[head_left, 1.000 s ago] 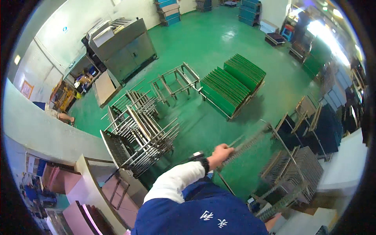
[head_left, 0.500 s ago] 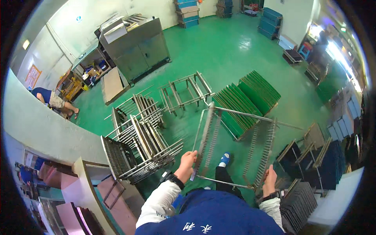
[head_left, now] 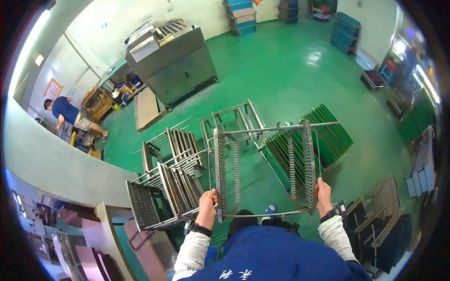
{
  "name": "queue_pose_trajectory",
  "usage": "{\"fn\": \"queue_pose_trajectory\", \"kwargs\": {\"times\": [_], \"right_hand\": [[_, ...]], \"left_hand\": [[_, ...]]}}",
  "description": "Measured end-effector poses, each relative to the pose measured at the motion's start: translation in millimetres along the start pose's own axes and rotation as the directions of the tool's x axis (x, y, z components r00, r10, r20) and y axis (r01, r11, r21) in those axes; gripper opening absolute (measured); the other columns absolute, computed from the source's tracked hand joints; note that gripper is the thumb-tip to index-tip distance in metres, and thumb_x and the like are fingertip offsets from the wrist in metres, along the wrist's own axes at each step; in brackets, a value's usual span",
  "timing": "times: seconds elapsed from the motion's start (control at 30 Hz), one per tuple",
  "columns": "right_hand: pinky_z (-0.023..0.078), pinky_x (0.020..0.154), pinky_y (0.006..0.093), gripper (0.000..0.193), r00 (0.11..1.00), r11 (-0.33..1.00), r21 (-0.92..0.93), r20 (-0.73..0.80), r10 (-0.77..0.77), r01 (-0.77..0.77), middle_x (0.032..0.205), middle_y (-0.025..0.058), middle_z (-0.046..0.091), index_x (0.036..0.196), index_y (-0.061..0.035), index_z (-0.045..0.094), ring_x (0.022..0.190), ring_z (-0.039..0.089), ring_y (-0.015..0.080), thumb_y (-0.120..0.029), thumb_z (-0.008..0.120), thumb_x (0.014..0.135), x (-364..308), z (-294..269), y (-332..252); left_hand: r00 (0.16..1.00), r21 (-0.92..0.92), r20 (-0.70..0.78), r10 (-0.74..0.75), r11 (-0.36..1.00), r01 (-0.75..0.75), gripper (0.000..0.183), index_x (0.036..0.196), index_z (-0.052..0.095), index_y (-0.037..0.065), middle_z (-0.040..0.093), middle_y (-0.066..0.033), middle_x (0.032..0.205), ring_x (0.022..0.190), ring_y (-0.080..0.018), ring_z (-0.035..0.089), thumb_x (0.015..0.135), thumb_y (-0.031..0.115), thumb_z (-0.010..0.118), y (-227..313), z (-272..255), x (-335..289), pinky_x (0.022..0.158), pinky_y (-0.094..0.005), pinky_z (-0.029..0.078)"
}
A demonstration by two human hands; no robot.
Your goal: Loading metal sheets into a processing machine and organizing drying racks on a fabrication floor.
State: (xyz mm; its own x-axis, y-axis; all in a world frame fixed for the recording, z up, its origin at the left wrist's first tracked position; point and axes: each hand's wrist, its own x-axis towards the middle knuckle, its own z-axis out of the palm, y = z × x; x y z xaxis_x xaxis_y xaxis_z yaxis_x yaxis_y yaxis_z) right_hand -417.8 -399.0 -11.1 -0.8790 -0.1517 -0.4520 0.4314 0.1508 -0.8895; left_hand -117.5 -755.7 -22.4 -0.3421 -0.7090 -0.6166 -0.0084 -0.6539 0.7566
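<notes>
Both hands grip one metal rack point(head_left: 262, 173) held out in front of the chest above the green floor point(head_left: 290, 70), left hand point(head_left: 207, 202) closed on its left upright, right hand point(head_left: 323, 192) on its right, long slotted sides running away from the person.

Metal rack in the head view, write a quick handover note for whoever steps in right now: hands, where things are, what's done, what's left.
Left hand: closed on the left slotted upright of the metal rack.
Right hand: closed on the right upright.
The rack is lifted in front of the body, above the green floor, empty.
Left of it, a cluster of similar empty racks stands on the floor; ahead to the right, a cart of green panels.
Done: rack picked up with both hands.
Left: it is not yet set down anywhere.
</notes>
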Motion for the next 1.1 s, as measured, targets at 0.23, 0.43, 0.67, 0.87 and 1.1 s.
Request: {"fn": "queue_pose_trajectory", "kwargs": {"times": [0.23, 0.43, 0.67, 0.87, 1.1], "right_hand": [[0.028, 0.048, 0.0237, 0.039, 0.998, 0.998, -0.046, 0.042, -0.045, 0.047, 0.056, -0.005, 0.042, 0.062, -0.0111, 0.05, 0.05, 0.038, 0.0063, -0.037, 0.055, 0.091, 93.1, 46.1, -53.1], [0.026, 0.046, 0.0242, 0.042, 0.993, 0.991, -0.108, 0.103, -0.061, 0.072, 0.055, -0.0047, 0.042, 0.06, -0.011, 0.049, 0.049, 0.037, 0.0063, -0.039, 0.054, 0.092, 170.2, 113.8, -79.5], [0.025, 0.047, 0.0249, 0.041, 0.994, 0.986, -0.156, 0.105, -0.038, 0.054, 0.056, -0.0039, 0.041, 0.061, -0.0111, 0.049, 0.051, 0.035, 0.007, -0.037, 0.054, 0.092, 271.7, 257.0, -111.9], [0.027, 0.05, 0.0257, 0.04, 0.983, 0.972, -0.208, 0.124, 0.136, -0.109, 0.058, -0.0035, 0.041, 0.062, -0.0086, 0.049, 0.054, 0.034, 0.0075, -0.034, 0.056, 0.091, 357.3, 386.8, -104.1], [0.029, 0.052, 0.0283, 0.044, 0.963, 0.932, -0.284, 0.079, 0.258, -0.226, 0.058, -0.0017, 0.043, 0.058, -0.0042, 0.049, 0.056, 0.037, 0.0092, -0.034, 0.058, 0.09, 441.3, 487.1, -60.3]], "left_hand": [[0.994, -0.076, -0.094, 0.06, 0.995, -0.067, 0.016, 0.074, 0.054, 0.009, 0.047, 0.0042, 0.06, 0.051, -0.0058, 0.043, 0.087, 0.015, 0.063, 47.0, 13.3, 52.5, 0.047, -0.0188, 0.034], [0.99, -0.02, -0.128, 0.054, 0.998, -0.057, 0.019, 0.068, 0.053, 0.01, 0.046, 0.0036, 0.059, 0.05, -0.0072, 0.04, 0.086, 0.012, 0.061, 85.5, 13.1, 142.7, 0.048, -0.0211, 0.033], [0.991, -0.073, -0.131, 0.01, 0.997, -0.02, 0.014, 0.074, 0.054, 0.01, 0.045, 0.0042, 0.059, 0.052, -0.0055, 0.04, 0.086, 0.012, 0.062, 120.7, 51.4, 289.9, 0.046, -0.0197, 0.03], [0.952, 0.008, -0.292, -0.088, 0.996, 0.094, 0.017, 0.072, 0.054, 0.01, 0.045, 0.0041, 0.058, 0.051, -0.0068, 0.039, 0.085, 0.015, 0.062, 159.7, 80.6, 404.4, 0.047, -0.022, 0.03], [0.899, 0.084, -0.417, -0.137, 0.979, 0.188, 0.02, 0.07, 0.057, 0.008, 0.049, 0.003, 0.058, 0.051, -0.0073, 0.041, 0.086, 0.019, 0.062, 170.4, 71.9, 509.2, 0.049, -0.0235, 0.033]]}}
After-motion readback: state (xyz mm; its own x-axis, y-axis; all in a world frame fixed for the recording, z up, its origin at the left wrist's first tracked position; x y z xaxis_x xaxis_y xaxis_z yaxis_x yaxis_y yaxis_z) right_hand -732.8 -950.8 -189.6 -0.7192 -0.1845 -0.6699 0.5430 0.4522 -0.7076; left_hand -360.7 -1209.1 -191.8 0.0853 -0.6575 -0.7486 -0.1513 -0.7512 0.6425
